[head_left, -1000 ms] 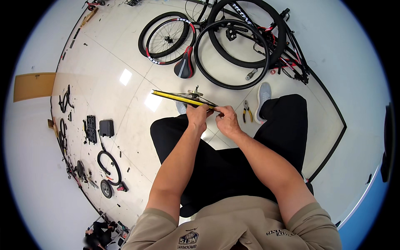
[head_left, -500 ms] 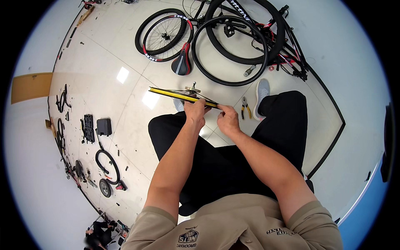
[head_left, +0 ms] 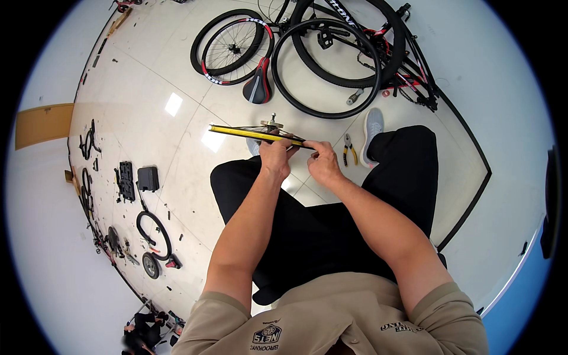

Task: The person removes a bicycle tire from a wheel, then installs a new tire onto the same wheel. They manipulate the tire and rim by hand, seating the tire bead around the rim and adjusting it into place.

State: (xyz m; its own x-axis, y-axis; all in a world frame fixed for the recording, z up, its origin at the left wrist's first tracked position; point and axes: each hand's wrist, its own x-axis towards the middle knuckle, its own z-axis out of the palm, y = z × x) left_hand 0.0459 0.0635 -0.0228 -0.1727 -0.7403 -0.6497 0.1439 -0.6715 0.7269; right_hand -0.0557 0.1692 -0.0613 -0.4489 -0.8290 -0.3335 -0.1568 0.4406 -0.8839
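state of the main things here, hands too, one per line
yellow-edged wheel: held up, nearly edge-on
left hand: closed on the wheel
right hand: at the wheel's right end, grip unclear
pliers: lying free, handles slightly apart
saddle: nose pointing away
black tyre: no spokes inside
black case: looks shut

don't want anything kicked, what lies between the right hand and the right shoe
In the head view, yellow-handled pliers lie on the floor between the right hand and the right shoe.
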